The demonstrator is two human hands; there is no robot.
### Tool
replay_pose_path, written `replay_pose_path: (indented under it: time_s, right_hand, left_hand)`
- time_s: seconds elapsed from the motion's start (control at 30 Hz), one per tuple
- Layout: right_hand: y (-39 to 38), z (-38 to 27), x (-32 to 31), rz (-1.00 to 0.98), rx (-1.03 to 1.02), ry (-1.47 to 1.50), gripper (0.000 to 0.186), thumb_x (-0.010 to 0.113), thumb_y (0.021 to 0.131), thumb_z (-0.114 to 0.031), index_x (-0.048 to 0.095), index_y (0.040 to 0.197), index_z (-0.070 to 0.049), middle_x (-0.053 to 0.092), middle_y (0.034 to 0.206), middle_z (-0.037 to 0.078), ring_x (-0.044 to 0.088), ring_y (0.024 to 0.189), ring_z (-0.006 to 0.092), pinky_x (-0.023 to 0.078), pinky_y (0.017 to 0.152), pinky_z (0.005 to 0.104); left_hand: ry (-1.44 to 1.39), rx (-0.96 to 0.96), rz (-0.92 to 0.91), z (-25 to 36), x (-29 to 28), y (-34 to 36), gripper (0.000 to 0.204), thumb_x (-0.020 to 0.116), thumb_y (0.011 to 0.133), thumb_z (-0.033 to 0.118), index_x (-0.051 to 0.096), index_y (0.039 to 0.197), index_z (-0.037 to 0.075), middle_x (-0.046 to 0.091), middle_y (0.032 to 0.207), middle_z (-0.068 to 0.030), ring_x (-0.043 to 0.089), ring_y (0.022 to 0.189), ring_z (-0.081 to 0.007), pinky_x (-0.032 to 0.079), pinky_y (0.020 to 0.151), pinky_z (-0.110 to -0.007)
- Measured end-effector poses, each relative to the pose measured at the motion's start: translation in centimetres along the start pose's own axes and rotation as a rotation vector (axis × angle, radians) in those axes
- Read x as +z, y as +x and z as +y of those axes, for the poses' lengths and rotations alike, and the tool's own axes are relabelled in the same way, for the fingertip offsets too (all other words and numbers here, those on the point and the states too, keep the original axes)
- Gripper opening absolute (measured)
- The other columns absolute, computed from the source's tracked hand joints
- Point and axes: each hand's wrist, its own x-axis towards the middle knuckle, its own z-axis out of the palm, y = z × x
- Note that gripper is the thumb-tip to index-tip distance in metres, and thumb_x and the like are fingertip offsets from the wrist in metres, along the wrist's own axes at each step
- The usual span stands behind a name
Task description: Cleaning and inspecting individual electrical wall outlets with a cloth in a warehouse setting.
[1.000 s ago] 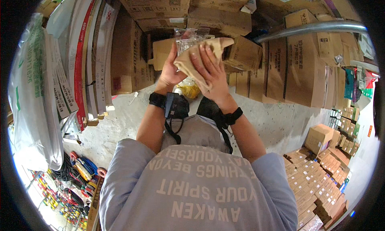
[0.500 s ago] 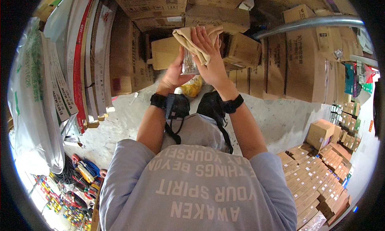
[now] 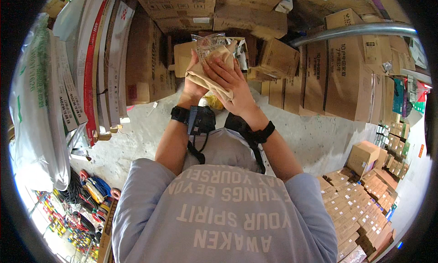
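clear plastic packet [image 3: 209, 42] between left hand [image 3: 193, 87] and right hand [image 3: 233, 86], contents too blurred to name, lower part covered by folded tan cloth [image 3: 197, 75]. right fingers flat on cloth, slightly spread. left fingers mostly hidden behind cloth, grip impossible to tell. below: yellow bundle [image 3: 214, 102], partly blocked. at right: upright cartons [image 3: 340, 82], insides out of sight.

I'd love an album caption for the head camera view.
Right hand lies over a beige cloth against a clear plastic package held in the left hand, amid brown cardboard boxes.
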Motion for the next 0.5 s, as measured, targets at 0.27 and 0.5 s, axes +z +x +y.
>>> replay_pose_path:
  time_s: [0.27,0.5]
  right_hand:
    - [2.7,2.0,-0.3,0.084,0.034,-0.084,0.050,0.052,0.086,-0.022,0.044,0.135,-0.016,0.041,0.140,0.008,0.033,0.132,0.0276,0.015,0.110,0.0521]
    - [3.3,5.9,0.2,0.153,0.118,0.089,0.045,0.058,0.085,-0.017,0.049,0.128,-0.008,0.047,0.133,0.012,0.041,0.126,0.0319,0.025,0.108,0.0472]
  left_hand:
    - [0.400,0.103,-0.017,-1.6,-2.2,0.7,0.048,0.039,0.095,0.044,0.045,0.130,0.010,0.052,0.126,-0.0106,0.047,0.119,-0.0273,0.034,0.104,-0.044]
    - [0.265,-0.040,0.122,-2.4,1.3,1.0,0.061,0.033,0.093,0.056,0.043,0.132,0.010,0.051,0.128,-0.0100,0.049,0.117,-0.0265,0.034,0.102,-0.047]
